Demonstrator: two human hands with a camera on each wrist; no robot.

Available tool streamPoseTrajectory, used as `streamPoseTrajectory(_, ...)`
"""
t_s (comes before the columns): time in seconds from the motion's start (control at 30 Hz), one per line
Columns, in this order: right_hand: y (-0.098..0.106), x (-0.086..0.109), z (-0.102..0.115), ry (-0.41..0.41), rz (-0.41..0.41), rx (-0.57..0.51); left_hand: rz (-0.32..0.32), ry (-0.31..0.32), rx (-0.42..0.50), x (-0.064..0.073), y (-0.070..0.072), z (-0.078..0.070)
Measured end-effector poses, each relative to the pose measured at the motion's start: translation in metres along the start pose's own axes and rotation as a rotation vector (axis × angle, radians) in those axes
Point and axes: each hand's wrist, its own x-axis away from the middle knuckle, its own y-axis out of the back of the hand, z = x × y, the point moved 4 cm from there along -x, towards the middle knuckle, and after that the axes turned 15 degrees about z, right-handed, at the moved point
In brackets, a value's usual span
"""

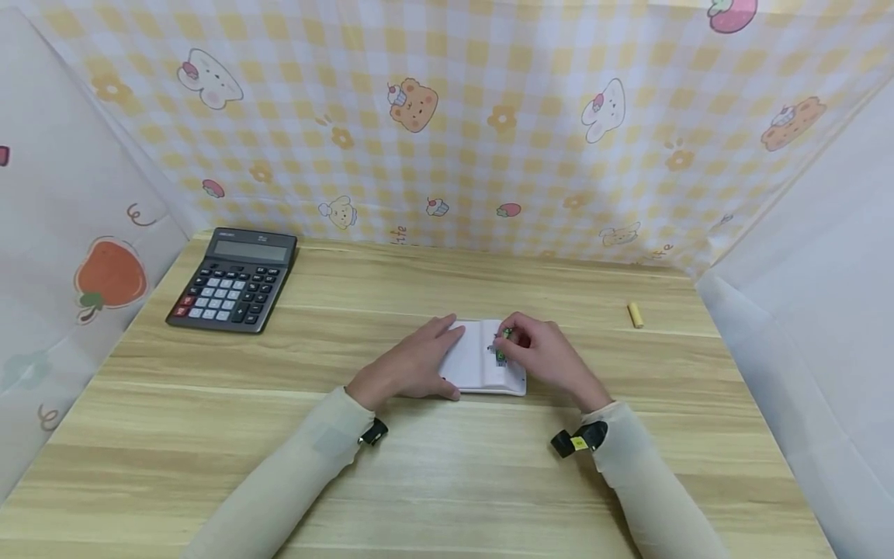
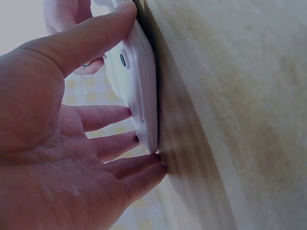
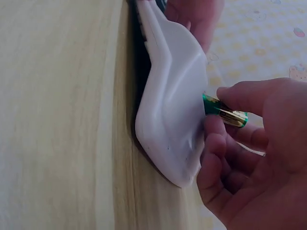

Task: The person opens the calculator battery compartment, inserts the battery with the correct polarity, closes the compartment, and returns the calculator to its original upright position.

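Observation:
A flat white plastic device (image 1: 469, 359) with a raised, wedge-shaped end lies on the table in front of me. My left hand (image 1: 419, 363) holds it at its left side, the thumb along the near edge and the fingertips at the far and left edges. Over the raised right end, my right hand (image 1: 545, 353) pinches a green and gold battery (image 3: 225, 111) between thumb and fingers. One end of the battery is right at the device's white surface (image 3: 180, 96). In the head view, printed marks show on that surface beside the fingertips.
A dark grey calculator (image 1: 233, 279) lies at the back left of the wooden table (image 1: 447, 481). A small yellow cylinder (image 1: 635, 315) lies at the right. Behind the table hangs a yellow checked cloth (image 1: 461, 155), with white cloth at both sides.

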Motion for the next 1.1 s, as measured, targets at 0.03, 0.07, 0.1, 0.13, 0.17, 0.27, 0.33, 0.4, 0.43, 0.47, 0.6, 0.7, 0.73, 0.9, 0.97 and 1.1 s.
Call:
streamPoseTrajectory(0.03, 0.0, -0.0001, 0.0007, 0.0, -0.012, 0.018, 0.001, 0.0, -0.002, -0.0001, 0.0001, 0.0)
streamPoseTrajectory(0.07, 0.0, -0.0003, 0.0016, 0.002, -0.023, 0.034, 0.0, -0.002, -0.002, -0.0004, 0.0002, 0.0001)
streamPoseTrajectory(0.1, 0.0001, -0.0004, 0.0023, 0.003, -0.033, 0.044, -0.001, -0.004, -0.003, -0.0006, 0.0003, 0.0002)
streamPoseTrajectory(0.13, 0.0001, -0.0005, 0.0031, 0.004, -0.043, 0.051, 0.0, -0.004, -0.004, -0.0008, 0.0003, 0.0003)
streamPoseTrajectory(0.17, 0.0002, -0.0005, 0.0037, 0.007, -0.052, 0.057, -0.001, -0.005, -0.005, -0.001, 0.0005, 0.0003)
streamPoseTrajectory(0.27, 0.0007, -0.0001, 0.0057, 0.009, -0.072, 0.07, -0.002, -0.009, -0.005, -0.0009, 0.0007, 0.0005)
streamPoseTrajectory(0.33, 0.0008, 0.0001, 0.0065, 0.009, -0.078, 0.081, -0.005, -0.011, -0.007, -0.0008, 0.0009, 0.0005)
streamPoseTrajectory(0.4, 0.0008, 0.0003, 0.007, 0.01, -0.08, 0.091, -0.006, -0.01, -0.009, -0.0006, 0.0008, 0.0005)
streamPoseTrajectory(0.43, 0.0006, 0.0004, 0.0069, 0.009, -0.08, 0.097, -0.005, -0.009, -0.009, -0.0007, 0.0008, 0.0006)
streamPoseTrajectory(0.47, 0.0004, 0.0004, 0.0069, 0.008, -0.079, 0.103, -0.002, -0.005, -0.009, -0.0007, 0.0006, 0.0006)
streamPoseTrajectory(0.6, -0.0001, 0.0007, 0.0071, 0.005, -0.077, 0.136, 0.003, 0.007, -0.005, -0.001, -0.0001, 0.0006)
streamPoseTrajectory(0.7, -0.0004, 0.0012, 0.0076, -0.003, -0.077, 0.165, 0.001, 0.008, -0.003, -0.0009, -0.0003, 0.0003)
streamPoseTrajectory(0.73, -0.0005, 0.0013, 0.0075, -0.007, -0.078, 0.174, -0.001, 0.008, -0.003, -0.0009, -0.0003, 0.0002)
streamPoseTrajectory(0.9, -0.0005, 0.0022, 0.0082, -0.017, -0.099, 0.205, -0.001, 0.009, -0.003, -0.0009, -0.0001, 0.0002)
streamPoseTrajectory(0.97, -0.0006, 0.0025, 0.009, -0.014, -0.106, 0.207, 0.0, 0.008, -0.001, -0.0011, -0.0004, 0.0005)
streamPoseTrajectory(1.1, 0.0001, 0.0031, 0.0096, -0.014, -0.118, 0.194, -0.001, 0.004, 0.001, -0.0015, -0.0006, 0.001)
